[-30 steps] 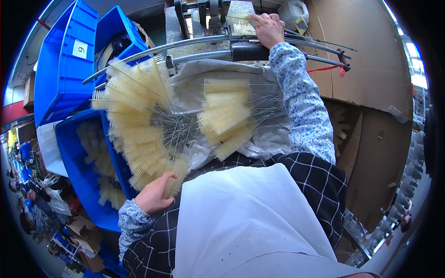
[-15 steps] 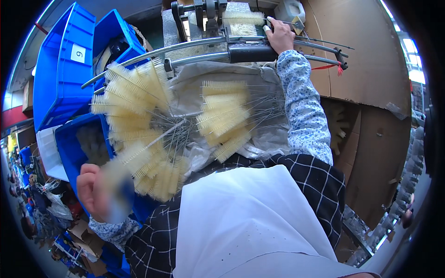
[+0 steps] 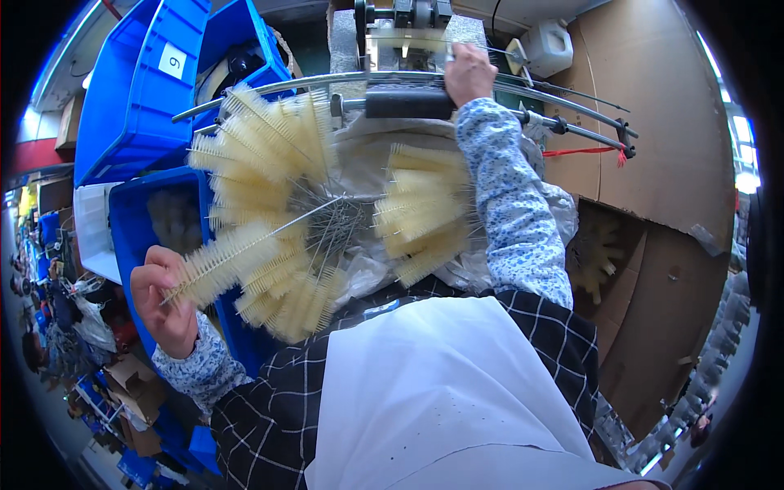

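At the left, my left hand (image 3: 170, 302) pinches the bristle end of a cream bottle brush (image 3: 229, 260). Its twisted wire stem points up and to the right over the pile. My right hand (image 3: 470, 75) is reaching to the machine (image 3: 402, 15) at the top, fingers curled down beside another bristled brush (image 3: 404, 39); what the fingertips grip is hidden. Under that forearm lies a bundle of brushes (image 3: 420, 200), wire stems toward the right. A larger fan of brushes (image 3: 265, 147) spreads on the left, its stems crossing in the middle.
Metal rails (image 3: 555, 100) with a black roller (image 3: 408, 104) cross in front of the machine. Blue bins (image 3: 135, 90) stand at the left, one lower bin (image 3: 122, 212) beside my left hand. Cardboard (image 3: 653, 106) walls the right. Grey plastic sheeting (image 3: 359, 151) lies beneath the brushes.
The brush in my left hand has gone from blurred to sharp, and its stem has swung slightly. My right hand has shifted left along the machine. The whole view has moved somewhat.
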`<state>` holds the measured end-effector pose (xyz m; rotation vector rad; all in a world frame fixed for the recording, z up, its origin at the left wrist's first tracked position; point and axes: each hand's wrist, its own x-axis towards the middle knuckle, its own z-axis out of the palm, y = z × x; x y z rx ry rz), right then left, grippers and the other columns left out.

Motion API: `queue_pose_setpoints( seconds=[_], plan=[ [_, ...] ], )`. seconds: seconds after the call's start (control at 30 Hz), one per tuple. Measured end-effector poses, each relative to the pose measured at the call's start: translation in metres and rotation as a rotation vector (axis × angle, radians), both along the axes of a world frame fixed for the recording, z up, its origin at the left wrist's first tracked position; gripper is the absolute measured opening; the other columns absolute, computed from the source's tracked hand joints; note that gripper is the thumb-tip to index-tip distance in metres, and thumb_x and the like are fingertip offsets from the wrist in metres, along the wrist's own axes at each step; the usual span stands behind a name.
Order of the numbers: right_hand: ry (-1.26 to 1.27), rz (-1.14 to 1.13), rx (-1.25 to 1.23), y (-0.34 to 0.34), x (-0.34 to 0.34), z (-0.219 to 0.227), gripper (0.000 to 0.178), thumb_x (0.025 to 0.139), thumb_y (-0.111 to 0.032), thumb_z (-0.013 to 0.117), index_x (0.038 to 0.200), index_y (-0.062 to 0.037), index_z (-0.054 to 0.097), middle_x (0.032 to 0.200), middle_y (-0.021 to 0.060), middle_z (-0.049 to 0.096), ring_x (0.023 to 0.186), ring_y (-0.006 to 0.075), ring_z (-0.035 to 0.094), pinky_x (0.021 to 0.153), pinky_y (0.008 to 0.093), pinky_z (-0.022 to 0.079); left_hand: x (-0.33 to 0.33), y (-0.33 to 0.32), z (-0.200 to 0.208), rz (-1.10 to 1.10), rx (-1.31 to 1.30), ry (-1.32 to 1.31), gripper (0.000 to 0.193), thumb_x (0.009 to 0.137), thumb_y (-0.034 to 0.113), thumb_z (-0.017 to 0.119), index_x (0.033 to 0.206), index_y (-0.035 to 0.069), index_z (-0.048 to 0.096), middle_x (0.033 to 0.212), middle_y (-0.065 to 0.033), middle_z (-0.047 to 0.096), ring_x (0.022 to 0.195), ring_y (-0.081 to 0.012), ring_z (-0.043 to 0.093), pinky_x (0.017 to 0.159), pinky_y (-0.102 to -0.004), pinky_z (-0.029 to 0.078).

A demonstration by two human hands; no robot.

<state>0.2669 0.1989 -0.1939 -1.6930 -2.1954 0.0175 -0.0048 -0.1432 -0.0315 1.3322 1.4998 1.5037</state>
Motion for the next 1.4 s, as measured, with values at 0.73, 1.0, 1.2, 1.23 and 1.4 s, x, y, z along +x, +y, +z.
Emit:
queue_pose_setpoints(
  seconds=[0.73,1.0,1.2,1.23,1.4],
  plan=[
    [0.104,0.036,-0.102,0.086,0.139,0.01,0.028,0.081,-0.03,0.05,0.101,-0.0142,0.061,0.094,0.0137,0.061,0.086,0.0295,0.058,0.077,0.0378,0.045,0.018,0.024,-0.004,-0.024,-0.011,-0.165,0.026,0.068,0.019,0.048,0.087,0.007,0.035,0.086,-0.0102,0.036,0.077,-0.0165,0.04,0.071,-0.0275,0.037],
    [0.079,0.221,-0.35,0.053,0.177,0.057,0.022,0.085,-0.019,0.049,0.103,-0.0115,0.06,0.094,0.0103,0.062,0.088,0.0226,0.058,0.078,0.0319,0.045,0.036,0.053,-0.013,-0.215,-0.127,-0.32,0.021,0.068,0.009,0.047,0.086,0.006,0.038,0.087,-0.0075,0.039,0.076,-0.0113,0.037,0.071,-0.0233,0.032],
    [0.191,0.782,-0.576,-0.062,0.103,0.12,0.039,0.079,-0.018,0.06,0.115,-0.0069,0.05,0.101,0.0081,0.056,0.093,0.0214,0.053,0.074,0.0306,0.047,0.077,0.085,-0.031,-0.397,-0.211,-0.365,0.019,0.078,0.001,0.047,0.096,0.004,0.042,0.092,-0.0026,0.043,0.082,-0.007,0.042,0.07,-0.0198,0.036],
    [0.231,0.844,-0.534,-0.085,0.077,0.122,0.038,0.078,-0.018,0.061,0.113,-0.0085,0.052,0.097,0.0077,0.057,0.091,0.0215,0.054,0.073,0.0309,0.047,0.084,0.089,-0.037,-0.421,-0.239,-0.391,0.019,0.079,0.0,0.047,0.097,0.004,0.042,0.092,-0.0021,0.043,0.081,-0.0064,0.042,0.07,-0.0186,0.036],
    [0.55,0.776,-0.765,-0.15,0.018,0.105,0.033,0.073,-0.007,0.063,0.105,-0.0077,0.056,0.094,0.0097,0.058,0.092,0.0205,0.054,0.079,0.0307,0.045,0.097,0.079,-0.049,-0.342,-0.295,-0.422,0.019,0.082,0.003,0.048,0.1,0.002,0.042,0.088,-0.002,0.046,0.075,-0.0077,0.048,0.067,-0.0214,0.041]
  ],
)
